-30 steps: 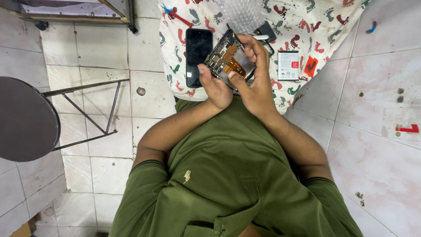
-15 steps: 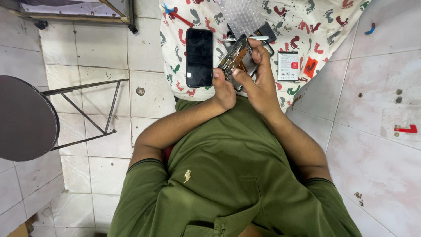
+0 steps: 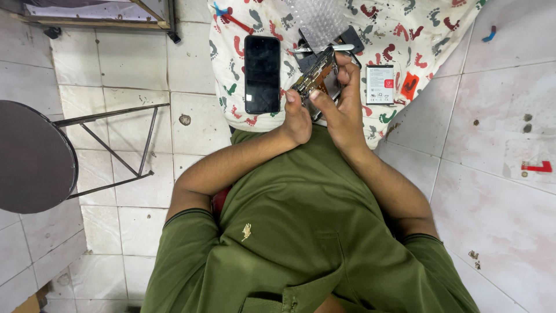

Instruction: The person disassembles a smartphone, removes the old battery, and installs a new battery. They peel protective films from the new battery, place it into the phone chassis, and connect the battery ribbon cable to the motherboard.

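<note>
both hands grip one opened phone body (image 3: 317,78) over a footprint-patterned cloth (image 3: 405,23): the left hand (image 3: 296,119) clasps its lower edge, the right hand (image 3: 343,107) wraps its right side. at nine o'clock of it lies a black phone screen (image 3: 262,74), at three o'clock a white battery (image 3: 380,84).

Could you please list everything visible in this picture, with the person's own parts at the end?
Opened phone body with exposed copper-coloured innards: one, held in both hands above the cloth.
Black glossy phone screen panel: one, flat on the cloth, left of the hands.
White rectangular battery: one, on the cloth, right of the hands.
Clear bubble wrap: one piece, top of the cloth.
White cloth with coloured footprint pattern: one, spread on the floor.
Dark round stool with metal legs: one, far left.
White tiled floor: throughout.
Green shirt: one, worn.
Left hand; right hand: both gripping the phone body.
</note>
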